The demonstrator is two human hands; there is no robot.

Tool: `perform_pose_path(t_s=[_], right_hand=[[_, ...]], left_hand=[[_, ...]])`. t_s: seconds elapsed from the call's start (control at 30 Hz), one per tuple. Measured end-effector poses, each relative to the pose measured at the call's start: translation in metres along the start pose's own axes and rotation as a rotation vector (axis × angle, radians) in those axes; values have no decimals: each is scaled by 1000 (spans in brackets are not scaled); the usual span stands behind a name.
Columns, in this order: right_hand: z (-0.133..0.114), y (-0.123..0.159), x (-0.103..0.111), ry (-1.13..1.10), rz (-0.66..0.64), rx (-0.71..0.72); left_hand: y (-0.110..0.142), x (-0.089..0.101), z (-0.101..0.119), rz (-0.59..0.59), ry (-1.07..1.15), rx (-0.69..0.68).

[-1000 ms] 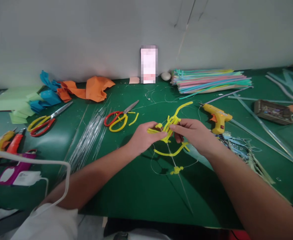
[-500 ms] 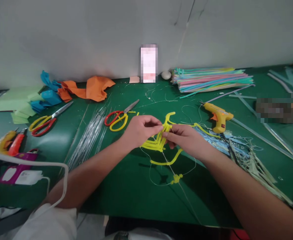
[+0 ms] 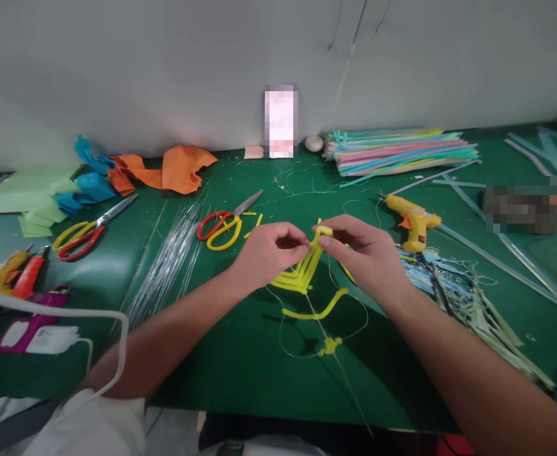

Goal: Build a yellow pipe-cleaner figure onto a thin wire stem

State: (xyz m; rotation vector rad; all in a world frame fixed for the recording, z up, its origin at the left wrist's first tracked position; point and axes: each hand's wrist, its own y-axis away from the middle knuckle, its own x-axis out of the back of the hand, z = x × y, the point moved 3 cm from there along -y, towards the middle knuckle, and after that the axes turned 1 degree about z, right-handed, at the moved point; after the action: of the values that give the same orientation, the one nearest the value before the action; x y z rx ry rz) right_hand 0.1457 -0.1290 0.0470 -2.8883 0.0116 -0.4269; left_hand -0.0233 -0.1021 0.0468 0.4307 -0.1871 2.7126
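Observation:
Between my two hands is a shape bent from yellow pipe cleaners (image 3: pixel 301 276), its strips lying side by side. My left hand (image 3: pixel 269 253) pinches it at the upper left, thumb against fingertips. With thumb and forefinger my right hand (image 3: pixel 360 252) grips the curled upper end. A thin wire stem runs from the shape down toward me. On it are a curved yellow piece (image 3: pixel 314 314) and a small yellow knotted cluster (image 3: pixel 330 346), with a loop of fine wire around them. The far sides of my fingers are hidden.
Scissors (image 3: pixel 224 229) with red and yellow handles lie beyond my left hand, near a bundle of clear wires (image 3: pixel 169 259). A yellow glue gun (image 3: pixel 414 221) rests at right. Behind are coloured pipe cleaners (image 3: pixel 402 155) and a propped phone (image 3: pixel 281 120).
The yellow shape has turned so its strips fan to the lower left. My right hand has shifted up to its curled end. A long loose yellow strand swung right and is now mostly behind that hand.

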Motion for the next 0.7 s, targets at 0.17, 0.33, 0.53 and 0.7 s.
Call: perform_pose_path(t_s=[0.17, 0.33, 0.53, 0.7], right_hand=[[-9, 2, 3, 96, 9, 158], [-15, 5, 0, 203, -15, 241], [-17, 5, -1, 204, -17, 216], [-11, 0, 9, 9, -127, 87]], left_hand=[[4, -1, 7, -19, -57, -26], [4, -2, 5, -25, -97, -23], [7, -5, 7, -32, -67, -11], [7, -3, 10, -70, -44, 0]])
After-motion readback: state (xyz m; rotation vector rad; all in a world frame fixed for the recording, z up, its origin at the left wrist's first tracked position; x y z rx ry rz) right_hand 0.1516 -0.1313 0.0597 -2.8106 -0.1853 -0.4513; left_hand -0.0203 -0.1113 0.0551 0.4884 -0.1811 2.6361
